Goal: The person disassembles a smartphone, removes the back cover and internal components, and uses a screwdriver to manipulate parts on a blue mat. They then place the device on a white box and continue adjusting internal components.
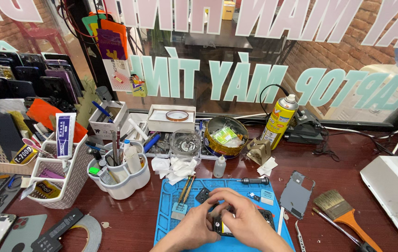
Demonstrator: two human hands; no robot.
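You have the opened phone (236,224) on the blue mat (171,219), bottom centre of the frame, both hands' fingers (222,201) closed on it, back cover (296,193) off, reassembly apparently not begun.

Two hands (222,219), one phone (241,224), one brush (343,212)

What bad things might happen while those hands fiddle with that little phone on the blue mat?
1. Both hands, left hand and right hand, grip the small dark phone above the blue mat; it might slip and drop.
2. The screwdriver lies close behind the hands; a knuckle could roll it away.
3. Tiny parts lie loose on the mat; a sleeve or wrist might sweep them off.
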